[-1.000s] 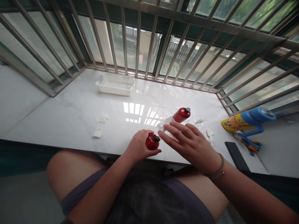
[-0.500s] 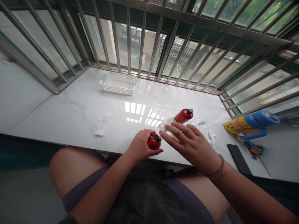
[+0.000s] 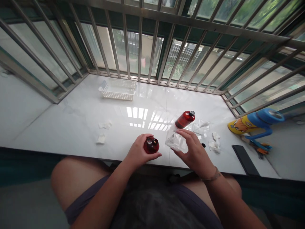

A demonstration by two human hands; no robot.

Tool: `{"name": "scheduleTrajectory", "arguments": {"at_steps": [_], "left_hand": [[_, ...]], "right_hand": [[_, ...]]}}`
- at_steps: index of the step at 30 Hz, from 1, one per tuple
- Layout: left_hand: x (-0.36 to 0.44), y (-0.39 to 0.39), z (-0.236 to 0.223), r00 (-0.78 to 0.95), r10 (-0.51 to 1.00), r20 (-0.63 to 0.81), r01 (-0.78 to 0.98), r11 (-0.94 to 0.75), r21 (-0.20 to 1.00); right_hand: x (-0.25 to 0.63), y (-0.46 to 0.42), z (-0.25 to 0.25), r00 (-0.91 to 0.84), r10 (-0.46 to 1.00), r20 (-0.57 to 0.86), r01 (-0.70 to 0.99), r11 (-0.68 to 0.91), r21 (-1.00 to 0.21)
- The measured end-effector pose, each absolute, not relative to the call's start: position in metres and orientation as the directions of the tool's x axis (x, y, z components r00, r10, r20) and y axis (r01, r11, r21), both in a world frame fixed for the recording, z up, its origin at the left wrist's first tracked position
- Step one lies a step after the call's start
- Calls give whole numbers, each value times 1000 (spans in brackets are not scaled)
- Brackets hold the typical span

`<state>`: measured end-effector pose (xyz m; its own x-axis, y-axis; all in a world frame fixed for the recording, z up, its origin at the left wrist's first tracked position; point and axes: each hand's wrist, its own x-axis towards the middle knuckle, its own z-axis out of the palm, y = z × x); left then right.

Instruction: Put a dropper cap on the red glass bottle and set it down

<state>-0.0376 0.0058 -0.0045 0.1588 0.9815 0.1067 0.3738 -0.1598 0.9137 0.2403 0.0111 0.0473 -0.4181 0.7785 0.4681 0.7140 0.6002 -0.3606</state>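
Note:
My left hand (image 3: 138,151) is wrapped round a small red-brown bottle (image 3: 150,149), tilted so that its uncapped mouth faces up and to the right. My right hand (image 3: 195,151) has its fingers and thumb on opposite sides of a clear plastic container (image 3: 175,141). Crumpled see-through material shows inside the container. Just beyond it, a second red bottle (image 3: 184,120) with a black cap stands on the white table (image 3: 78,124). A small black cap (image 3: 203,145) lies beside my right hand, partly hidden by it.
A white perforated basket (image 3: 116,94) stands near the barred window. Torn white scraps (image 3: 101,138) lie at left, with crumpled white paper (image 3: 215,143) and clear wrappers (image 3: 201,126) at right. Further right are a black phone (image 3: 245,160) and a blue-and-yellow water bottle (image 3: 252,122).
My right hand has moved from beside the held bottle's neck onto the clear container. The held bottle has tipped more upright, its mouth now showing. The view has shifted slightly.

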Motion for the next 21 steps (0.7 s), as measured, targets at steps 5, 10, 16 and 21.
{"name": "scheduleTrajectory", "arguments": {"at_steps": [5,10,16,21], "left_hand": [[-47,11,0,37,999,-40,291,28,956],[-43,38,16,37,999,-12,281,1,960],[-14,107,32,73,996,47,273,-65,960],[14,166,23,7,998,65,292,-64,954]], "right_hand": [[264,-6,21,-190,912,364,696,387,-605],[293,-20,-10,13,968,249,657,180,-732],[311,-23,-36,124,976,179,577,76,-813],[312,-12,-49,95,954,284,661,152,-735]]}}
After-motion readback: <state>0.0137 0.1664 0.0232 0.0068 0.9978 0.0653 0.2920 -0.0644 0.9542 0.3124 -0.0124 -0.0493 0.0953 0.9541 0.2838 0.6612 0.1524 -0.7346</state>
